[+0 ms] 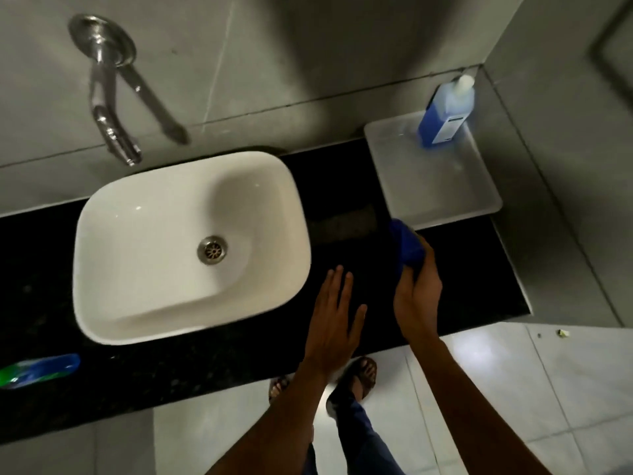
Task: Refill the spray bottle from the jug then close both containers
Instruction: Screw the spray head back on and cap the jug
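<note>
white label on blue bottle [445, 113], print too blurred to read

You had a white rectangular basin [191, 248] sitting on the black stone counter [342, 207], its steel drain [212, 250] near the middle. A chrome wall tap [109, 108] hung above its far left corner. A green-and-blue bottle [37, 371] lay at the counter's left edge. Pale floor tiles [513, 378] showed beyond the counter's near edge, a small scrap [561, 333] on them.
</note>
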The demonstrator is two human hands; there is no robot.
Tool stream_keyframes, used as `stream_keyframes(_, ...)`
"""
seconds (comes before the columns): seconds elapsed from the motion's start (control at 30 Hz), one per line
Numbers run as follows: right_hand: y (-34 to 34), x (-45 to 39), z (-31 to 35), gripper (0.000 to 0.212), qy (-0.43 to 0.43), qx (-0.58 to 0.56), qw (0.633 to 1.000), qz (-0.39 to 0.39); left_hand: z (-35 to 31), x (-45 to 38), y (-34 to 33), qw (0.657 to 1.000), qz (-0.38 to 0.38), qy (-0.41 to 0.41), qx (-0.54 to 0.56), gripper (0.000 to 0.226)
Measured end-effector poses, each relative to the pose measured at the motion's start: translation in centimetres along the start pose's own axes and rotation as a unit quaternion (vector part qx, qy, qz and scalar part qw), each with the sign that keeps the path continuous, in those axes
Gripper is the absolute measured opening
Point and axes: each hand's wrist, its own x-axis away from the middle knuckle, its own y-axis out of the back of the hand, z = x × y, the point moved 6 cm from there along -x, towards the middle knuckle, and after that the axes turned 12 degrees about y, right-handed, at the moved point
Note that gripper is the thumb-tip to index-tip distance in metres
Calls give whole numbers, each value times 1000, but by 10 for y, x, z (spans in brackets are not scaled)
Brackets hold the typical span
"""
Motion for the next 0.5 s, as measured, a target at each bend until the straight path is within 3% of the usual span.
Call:
stream_keyframes(0.13,-4,-72,-10,50,-2,-33,996,-78,-16,-55,-7,1000,-23,-3,-12,69)
stream_keyframes(0.33,-38,-171,-27,43,58,17,997,-42,-22,-130,-23,998,-19,23,-54,67)
stream_keyframes(0.5,-65,-227,-44,39,100,24,994,-25,-15,-155,-31,993,-21,42,-107,83)
